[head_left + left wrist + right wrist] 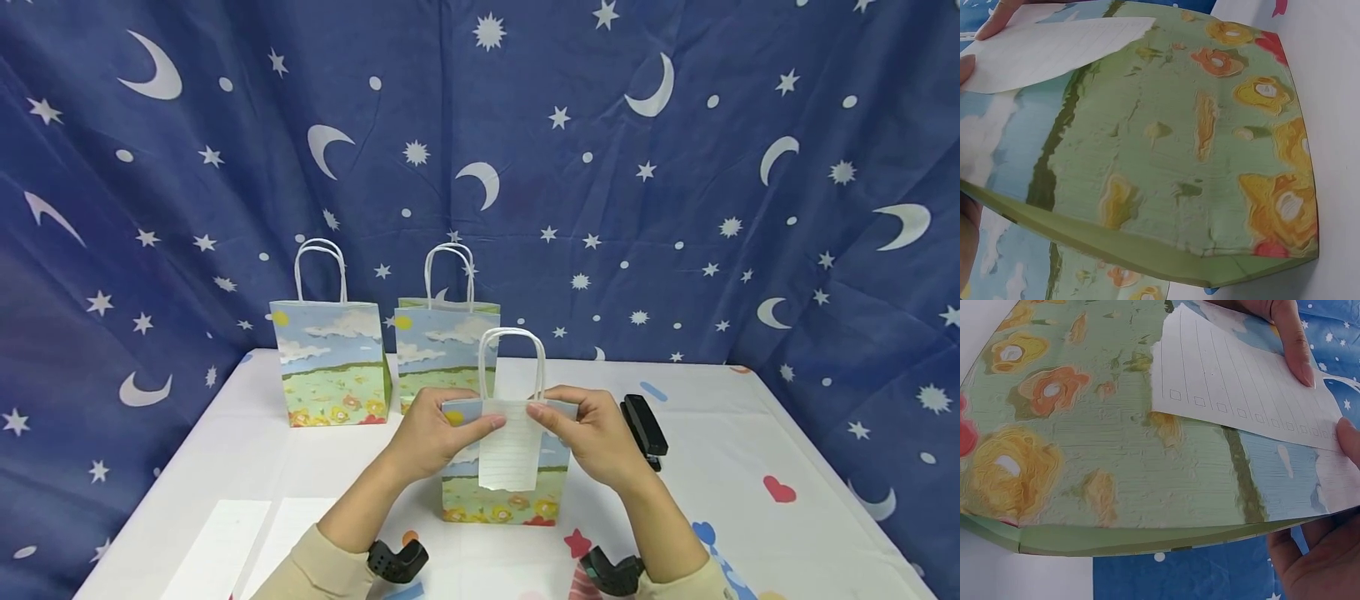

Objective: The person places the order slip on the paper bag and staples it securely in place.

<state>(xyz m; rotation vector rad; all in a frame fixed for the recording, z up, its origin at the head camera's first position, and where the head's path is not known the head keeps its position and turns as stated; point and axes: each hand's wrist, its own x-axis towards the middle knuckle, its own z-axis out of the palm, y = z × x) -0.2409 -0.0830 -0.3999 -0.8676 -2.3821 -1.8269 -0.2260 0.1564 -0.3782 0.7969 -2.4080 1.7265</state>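
Observation:
A small paper gift bag [495, 504] with a painted meadow, flowers and sky stands nearest, its white twisted handles [542, 358] upright. Over the middle of its front hangs a lined paper slip [510, 454] with a ragged lower end; small checkboxes show along one side in the right wrist view. My left hand [435, 429] grips the bag's top edge at the left, thumb pressing the slip's top. At the right, my right hand [596, 433] pinches the same rim, its thumb on the slip's other top corner. Fingers behind the bag are partly hidden.
Two similar gift bags stand behind, one at the left [333, 362] and one partly covered near the middle [442, 346]. A black stapler [645, 427] lies just beyond my right hand. White paper strips [217, 546] lie at the front left. A starry blue curtain [525, 167] surrounds the table.

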